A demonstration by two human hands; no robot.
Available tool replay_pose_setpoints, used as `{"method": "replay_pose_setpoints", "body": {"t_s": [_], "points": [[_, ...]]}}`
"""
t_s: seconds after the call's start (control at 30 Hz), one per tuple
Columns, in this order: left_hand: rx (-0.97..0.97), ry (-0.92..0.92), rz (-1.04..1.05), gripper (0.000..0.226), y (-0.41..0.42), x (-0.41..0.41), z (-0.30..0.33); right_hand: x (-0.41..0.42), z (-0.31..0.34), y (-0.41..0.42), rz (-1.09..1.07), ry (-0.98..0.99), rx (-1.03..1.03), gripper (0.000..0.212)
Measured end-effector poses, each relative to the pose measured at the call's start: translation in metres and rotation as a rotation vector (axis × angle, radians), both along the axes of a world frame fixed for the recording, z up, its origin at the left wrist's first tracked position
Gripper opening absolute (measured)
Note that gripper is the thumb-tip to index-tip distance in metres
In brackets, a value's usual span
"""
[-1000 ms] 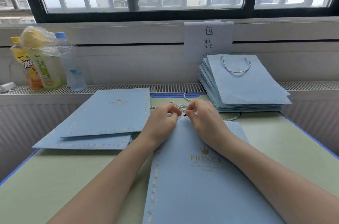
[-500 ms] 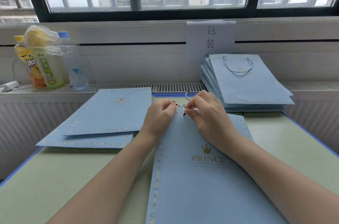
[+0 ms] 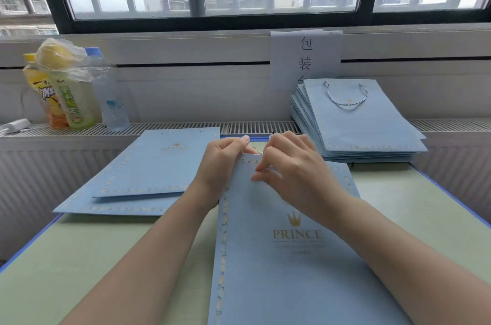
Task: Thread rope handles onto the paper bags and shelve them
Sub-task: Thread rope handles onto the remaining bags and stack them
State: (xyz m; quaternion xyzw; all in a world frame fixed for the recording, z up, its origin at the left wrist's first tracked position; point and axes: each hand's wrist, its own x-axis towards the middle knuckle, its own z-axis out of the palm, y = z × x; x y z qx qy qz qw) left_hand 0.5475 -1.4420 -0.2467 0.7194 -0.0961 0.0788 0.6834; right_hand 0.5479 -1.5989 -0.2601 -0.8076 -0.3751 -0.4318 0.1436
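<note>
Blue bags: roped stack (image 3: 369,122) upper right, two bare (image 3: 148,165) left, centre bag (image 3: 279,258) mid-threading, left hand (image 3: 220,165) pinching rim, right hand (image 3: 292,165) pinching rope (image 3: 268,170).

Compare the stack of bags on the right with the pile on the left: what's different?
The right stack is many bags deep, and its top bag has a rope handle threaded; the left pile shows only two bags and no handle, just bare holes at the top edge. The right stack reaches back onto the radiator grille; the left pile lies on the table, overhanging its left edge. Both are flat, light blue, with pale dotted borders.
</note>
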Motion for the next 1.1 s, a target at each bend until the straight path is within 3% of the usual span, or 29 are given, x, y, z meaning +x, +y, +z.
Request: {"method": "replay_pose_setpoints", "body": {"t_s": [0.13, 0.33, 0.4, 0.6, 0.7, 0.9, 1.1], "points": [[0.076, -0.027, -0.098, 0.052, 0.010, -0.003, 0.008, -0.005, 0.002, 0.006, 0.043, -0.059, -0.041, 0.029], [0.106, 0.009, -0.115, 0.063, 0.011, -0.002, 0.007, 0.000, -0.004, 0.004, 0.162, 0.201, 0.137, 0.016], [0.117, 0.029, -0.124, 0.060, 0.011, -0.001, 0.005, -0.001, -0.006, 0.004, 0.195, 0.305, 0.198, 0.008], [0.164, 0.066, -0.182, 0.055, 0.013, -0.001, 0.003, -0.002, -0.007, 0.009, 0.184, 0.411, 0.261, 0.018], [0.164, 0.098, -0.217, 0.063, 0.013, -0.001, 0.003, -0.002, -0.005, 0.005, 0.189, 0.490, 0.258, 0.021], [0.175, 0.124, -0.227, 0.048, 0.010, 0.001, -0.002, -0.006, -0.004, -0.001, 0.250, 0.656, 0.245, 0.001], [0.204, 0.140, -0.175, 0.042, 0.009, 0.002, -0.003, -0.007, -0.001, -0.001, 0.198, 0.714, 0.260, 0.018]]}}
